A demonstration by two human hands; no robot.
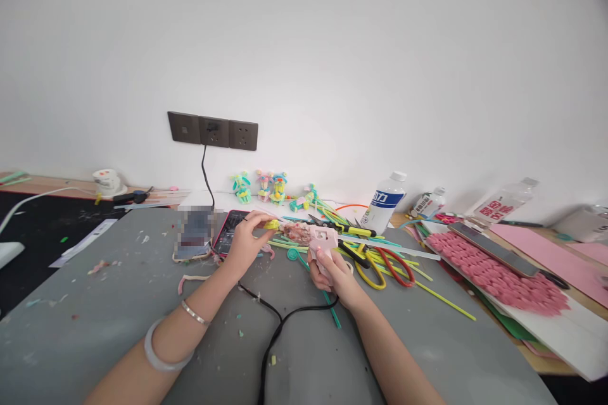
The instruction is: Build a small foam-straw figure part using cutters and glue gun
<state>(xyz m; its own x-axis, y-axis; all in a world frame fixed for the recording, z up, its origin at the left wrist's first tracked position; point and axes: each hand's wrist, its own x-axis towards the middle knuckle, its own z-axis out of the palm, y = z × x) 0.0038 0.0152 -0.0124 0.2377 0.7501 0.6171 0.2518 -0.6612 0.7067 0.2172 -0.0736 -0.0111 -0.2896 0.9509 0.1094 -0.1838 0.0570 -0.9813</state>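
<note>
My right hand (pixel 330 269) is wrapped round the grip of a pink glue gun (pixel 323 240), its nozzle pointing left. A clear glue stick (pixel 394 248) juts out of the gun's back, and clumpy residue covers its front. Between the fingertips of my left hand (pixel 251 234) is a small yellow piece (pixel 272 225), held at the nozzle tip; its exact kind is too small to tell. Behind the hands lie green and yellow pipe cleaners (pixel 446 300), yellow-and-black pliers (pixel 361 230) and scissors with red and yellow handles (pixel 396 269).
Small pipe-cleaner figures (pixel 272 186) stand against the wall. Two phones lie left of my hands, one a pink-edged phone (pixel 230 228). A black cord (pixel 273 335) crosses the grey mat (pixel 156 278). A water bottle (pixel 384 202) and pink bobbly material (pixel 498 272) are on the right.
</note>
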